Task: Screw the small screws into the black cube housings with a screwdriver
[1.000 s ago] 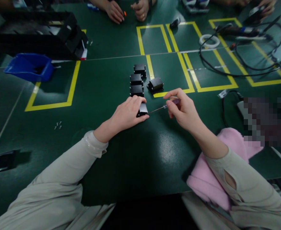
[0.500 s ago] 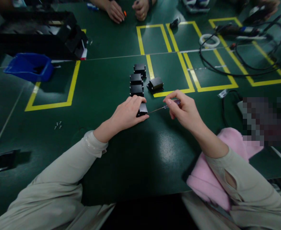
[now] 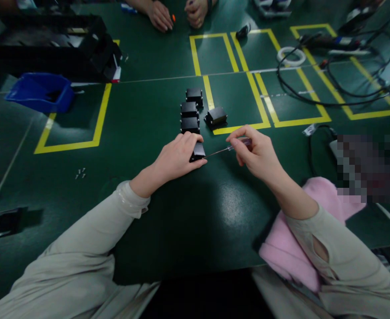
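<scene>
My left hand (image 3: 178, 155) is closed around a small black box (image 3: 198, 150) on the green table, thumb along its near side and fingers over the far side. In my right hand (image 3: 253, 150) a screwdriver (image 3: 230, 147) is pinched, its thin shaft pointing left. Its tip meets the right end of the held box, near a small screw there; whether it sits in the screw head I cannot tell. Just beyond my left hand, similar black boxes (image 3: 189, 108) stand in a row. Another black box (image 3: 216, 116) lies apart, to the right of the row.
Several loose screws (image 3: 80, 173) lie left of my left hand. A blue bin (image 3: 41, 93) stands at the left, near a large black case (image 3: 55, 46). Pink cloth (image 3: 288, 248) lies under my right forearm. Cables (image 3: 301, 99) coil at the right. Another person's hands (image 3: 161, 17) rest across the table.
</scene>
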{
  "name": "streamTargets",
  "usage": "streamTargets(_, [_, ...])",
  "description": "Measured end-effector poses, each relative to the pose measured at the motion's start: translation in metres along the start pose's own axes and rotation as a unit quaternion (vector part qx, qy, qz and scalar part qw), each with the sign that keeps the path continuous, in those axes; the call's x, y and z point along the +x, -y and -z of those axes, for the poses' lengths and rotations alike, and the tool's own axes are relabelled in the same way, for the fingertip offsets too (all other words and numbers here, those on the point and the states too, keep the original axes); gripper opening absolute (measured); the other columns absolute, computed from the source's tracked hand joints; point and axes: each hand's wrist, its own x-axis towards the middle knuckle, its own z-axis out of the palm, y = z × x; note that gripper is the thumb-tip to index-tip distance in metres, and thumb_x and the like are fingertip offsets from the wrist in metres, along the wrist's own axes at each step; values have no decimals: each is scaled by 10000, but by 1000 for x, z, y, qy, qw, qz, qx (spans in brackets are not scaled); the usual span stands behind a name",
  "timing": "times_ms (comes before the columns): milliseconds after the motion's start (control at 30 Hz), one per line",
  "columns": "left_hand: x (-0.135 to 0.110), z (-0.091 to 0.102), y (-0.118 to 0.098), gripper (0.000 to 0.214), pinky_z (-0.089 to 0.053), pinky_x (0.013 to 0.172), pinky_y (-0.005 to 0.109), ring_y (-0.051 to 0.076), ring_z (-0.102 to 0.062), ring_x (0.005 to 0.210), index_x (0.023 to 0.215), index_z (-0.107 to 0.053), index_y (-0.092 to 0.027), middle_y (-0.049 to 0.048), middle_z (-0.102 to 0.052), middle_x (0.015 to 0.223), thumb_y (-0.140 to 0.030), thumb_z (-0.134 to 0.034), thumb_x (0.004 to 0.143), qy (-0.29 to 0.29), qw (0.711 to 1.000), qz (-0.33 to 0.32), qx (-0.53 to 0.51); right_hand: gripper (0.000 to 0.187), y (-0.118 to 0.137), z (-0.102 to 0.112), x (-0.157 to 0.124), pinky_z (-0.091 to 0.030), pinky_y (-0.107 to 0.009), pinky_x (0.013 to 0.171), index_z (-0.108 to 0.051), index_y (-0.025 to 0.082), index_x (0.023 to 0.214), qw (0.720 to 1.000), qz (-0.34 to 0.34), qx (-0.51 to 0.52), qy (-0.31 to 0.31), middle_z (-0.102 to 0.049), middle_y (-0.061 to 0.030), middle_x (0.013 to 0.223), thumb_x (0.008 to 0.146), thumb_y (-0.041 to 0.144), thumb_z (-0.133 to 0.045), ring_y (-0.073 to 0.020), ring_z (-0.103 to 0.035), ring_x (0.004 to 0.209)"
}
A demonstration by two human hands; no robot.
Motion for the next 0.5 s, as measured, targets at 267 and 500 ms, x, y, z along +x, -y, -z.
streamTargets(267, [0, -2, 1, 521, -509, 890, 413, 288, -570, 1103, 1313, -472, -176, 114, -592, 1280, -492, -635, 932, -5, 1000, -2, 0, 149, 0, 0, 0, -322, -228, 420, -586, 211, 892, 1000, 0, -3, 2, -472, 93, 499, 985, 329, -581, -65, -454, 381])
streamTargets(500, [0, -1, 0, 515, -512, 887, 409, 289, -574, 1111, 1314, -474, -174, 113, -594, 1278, -484, -636, 936, -6, 1000, 0, 8, 52, -1, -1, 0, -394, -239, 486, -567, 226, 1016, 1000, 15, 16, -6, -529, 81, 618, 972, 250, -581, -75, -527, 459])
